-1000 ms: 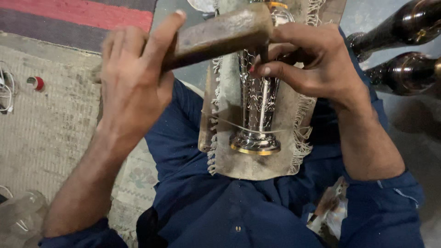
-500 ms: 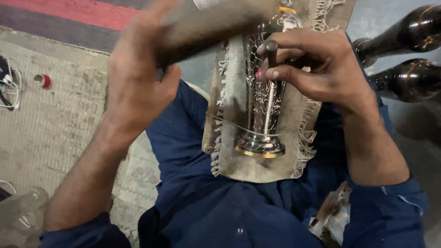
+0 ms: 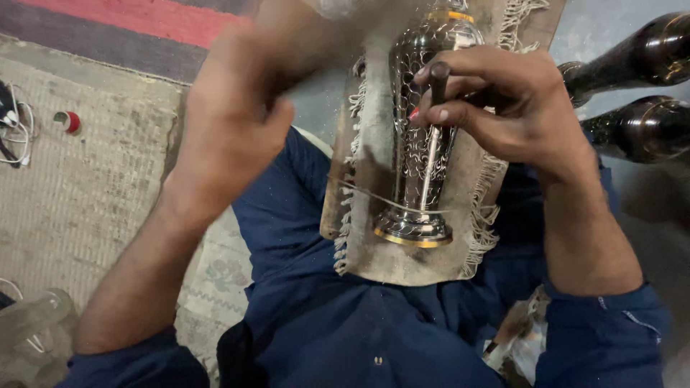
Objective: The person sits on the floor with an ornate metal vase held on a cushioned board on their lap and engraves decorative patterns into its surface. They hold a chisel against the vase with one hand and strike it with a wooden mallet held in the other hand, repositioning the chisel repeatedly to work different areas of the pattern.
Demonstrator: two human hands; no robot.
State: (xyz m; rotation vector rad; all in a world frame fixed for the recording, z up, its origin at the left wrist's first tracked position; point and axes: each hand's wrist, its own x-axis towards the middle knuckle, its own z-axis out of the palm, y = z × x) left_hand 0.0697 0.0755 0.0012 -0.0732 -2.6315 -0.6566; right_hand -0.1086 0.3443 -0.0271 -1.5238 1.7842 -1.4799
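While the mallet (image 3: 316,29) has swung up into a blur in the left hand (image 3: 230,122), the right hand (image 3: 496,108) still pinches the chisel (image 3: 435,108) against the vase (image 3: 424,144). Vase lies on a fringed board (image 3: 374,144) across his lap, so another strike looks loaded.

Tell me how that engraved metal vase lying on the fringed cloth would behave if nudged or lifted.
The vase lies on its side with a round body, so it would probably roll if nudged. Its polished, shiny surface looks slippery. It appears to be metal, so likely stiff and fairly heavy. The fringed cloth underneath may damp rolling.
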